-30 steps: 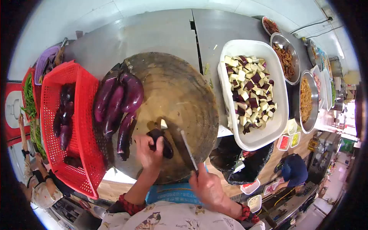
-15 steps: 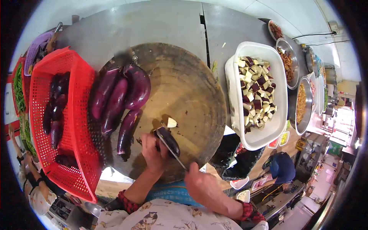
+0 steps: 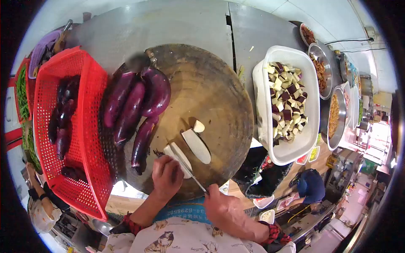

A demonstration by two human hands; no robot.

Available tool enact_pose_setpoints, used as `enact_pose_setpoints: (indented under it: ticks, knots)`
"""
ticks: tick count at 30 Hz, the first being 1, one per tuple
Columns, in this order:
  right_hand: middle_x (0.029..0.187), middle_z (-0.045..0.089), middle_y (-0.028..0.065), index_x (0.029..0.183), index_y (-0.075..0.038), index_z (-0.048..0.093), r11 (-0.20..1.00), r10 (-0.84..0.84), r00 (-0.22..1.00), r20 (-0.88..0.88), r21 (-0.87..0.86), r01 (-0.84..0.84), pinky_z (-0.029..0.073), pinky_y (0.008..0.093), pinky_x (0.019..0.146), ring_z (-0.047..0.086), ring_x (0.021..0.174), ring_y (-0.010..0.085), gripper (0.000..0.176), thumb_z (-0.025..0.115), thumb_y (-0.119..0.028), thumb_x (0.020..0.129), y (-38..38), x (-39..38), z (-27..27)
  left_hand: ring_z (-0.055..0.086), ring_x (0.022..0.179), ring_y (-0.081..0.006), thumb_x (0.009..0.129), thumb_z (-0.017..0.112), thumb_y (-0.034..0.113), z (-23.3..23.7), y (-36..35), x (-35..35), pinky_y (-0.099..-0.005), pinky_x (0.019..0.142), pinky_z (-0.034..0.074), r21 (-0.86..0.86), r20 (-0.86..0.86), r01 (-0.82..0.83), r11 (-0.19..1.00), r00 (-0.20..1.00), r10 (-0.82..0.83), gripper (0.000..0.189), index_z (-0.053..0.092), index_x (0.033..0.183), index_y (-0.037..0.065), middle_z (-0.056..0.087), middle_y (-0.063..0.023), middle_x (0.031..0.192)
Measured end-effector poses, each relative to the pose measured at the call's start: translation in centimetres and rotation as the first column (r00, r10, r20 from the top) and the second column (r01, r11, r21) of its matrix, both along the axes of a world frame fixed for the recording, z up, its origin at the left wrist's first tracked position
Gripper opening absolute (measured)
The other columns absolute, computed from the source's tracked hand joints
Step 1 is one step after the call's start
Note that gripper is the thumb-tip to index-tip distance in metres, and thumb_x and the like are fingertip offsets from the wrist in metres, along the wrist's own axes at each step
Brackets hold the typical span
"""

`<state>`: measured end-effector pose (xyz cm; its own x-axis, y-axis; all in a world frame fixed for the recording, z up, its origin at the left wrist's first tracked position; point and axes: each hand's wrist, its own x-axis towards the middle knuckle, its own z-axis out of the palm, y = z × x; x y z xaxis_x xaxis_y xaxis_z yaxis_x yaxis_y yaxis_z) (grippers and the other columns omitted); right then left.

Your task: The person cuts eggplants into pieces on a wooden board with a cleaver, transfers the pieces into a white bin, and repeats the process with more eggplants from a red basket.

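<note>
My right hand [image 3: 225, 207] grips a knife [image 3: 196, 180], its blade seen nearly edge-on and pointing up-left over the round wooden chopping block [image 3: 215, 97]. The curled fingers of my left hand [image 3: 166, 177] press against an eggplant half [image 3: 182, 159] beside the blade. Its pale cut side shows; my fingers hide part of it. To the right lies another eggplant half [image 3: 196, 146], pale face up, near a small cut end piece [image 3: 198, 126]. Several whole purple eggplants [image 3: 128, 111] rest on the block's left side.
A red perforated basket [image 3: 90, 122] with more eggplants stands at left. On the right, a white tub [image 3: 262, 105] holds eggplant chunks. Metal bowls [image 3: 333, 118] of food stand beyond it. A person in dark blue [image 3: 310, 185] is at lower right.
The eggplant piece is now split lengthwise into two halves, one lying apart to the right with its pale face showing. My left hand stays beside the other half; the knife remains near it.
</note>
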<state>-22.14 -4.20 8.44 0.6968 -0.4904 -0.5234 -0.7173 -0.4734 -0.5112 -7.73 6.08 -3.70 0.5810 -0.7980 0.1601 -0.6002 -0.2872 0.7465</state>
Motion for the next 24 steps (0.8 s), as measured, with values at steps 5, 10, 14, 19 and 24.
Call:
enact_pose_setpoints:
  ticks: [5, 10, 14, 19, 24]
  knots:
    - [0.059, 0.059, 0.0169, 0.094, -0.002, 0.042, 0.987, 0.013, 0.993, -0.121, 0.158, 0.006, 0.047, 0.0481, 0.047, 0.062, 0.055, 0.0379, 0.019, 0.054, -0.017, 0.092, 1.1, 0.7, -0.7, 0.056, 0.085, -0.0331, 0.067, 0.067, -0.002, -0.4, -0.2, 0.1, -0.0405, 0.071, 0.049, -0.012, 0.025, -0.035, 0.999, 0.999, 0.035, 0.027, 0.059, 0.093, 0.001, 0.056, -0.0157, 0.1]
    - [0.059, 0.059, 0.0195, 0.094, 0.0, 0.041, 0.982, 0.016, 0.99, -0.141, 0.186, 0.011, 0.049, 0.05, 0.049, 0.063, 0.056, 0.0401, 0.02, 0.052, -0.017, 0.093, 1.1, 3.0, -2.7, 0.057, 0.083, -0.0358, 0.068, 0.069, 0.002, -0.9, 0.3, 0.1, -0.0415, 0.066, 0.049, 0.043, -0.028, -0.051, 0.998, 0.998, 0.052, 0.026, 0.057, 0.091, 0.001, 0.055, -0.0173, 0.101]
    - [0.059, 0.058, 0.0189, 0.094, -0.001, 0.043, 0.993, 0.022, 1.0, -0.022, 0.115, -0.02, 0.048, 0.0492, 0.047, 0.062, 0.054, 0.0395, 0.021, 0.054, -0.018, 0.091, 0.2, 2.4, -2.7, 0.057, 0.083, -0.0339, 0.067, 0.069, 0.003, -0.3, -0.3, 0.7, -0.0401, 0.067, 0.049, 0.045, 0.03, -0.049, 0.998, 0.998, 0.047, 0.026, 0.058, 0.09, 0.003, 0.057, -0.0154, 0.098]
    - [0.058, 0.058, 0.0155, 0.092, -0.002, 0.047, 0.999, 0.011, 0.999, 0.042, -0.041, -0.009, 0.047, 0.0455, 0.042, 0.06, 0.049, 0.0355, 0.019, 0.061, -0.014, 0.086, -1.9, 0.3, 1.7, 0.059, 0.087, -0.0293, 0.066, 0.07, 0.004, 0.7, -1.1, 0.7, -0.0386, 0.076, 0.046, -0.143, 0.134, 0.013, 0.99, 0.991, 0.006, 0.022, 0.062, 0.086, 0.007, 0.06, -0.0098, 0.091]
    - [0.064, 0.06, 0.0157, 0.09, -0.002, 0.042, 0.989, 0.126, 0.99, -0.07, -0.067, -0.13, 0.051, 0.0436, 0.045, 0.064, 0.054, 0.0324, 0.013, 0.052, -0.006, 0.084, -4.7, 0.2, 0.5, 0.056, 0.104, -0.0334, 0.058, 0.074, 0.004, 0.4, -4.7, 1.6, -0.0449, 0.085, 0.048, 0.012, 0.069, 0.292, 0.956, 0.954, -0.292, 0.041, 0.067, 0.098, 0.004, 0.057, -0.011, 0.113]
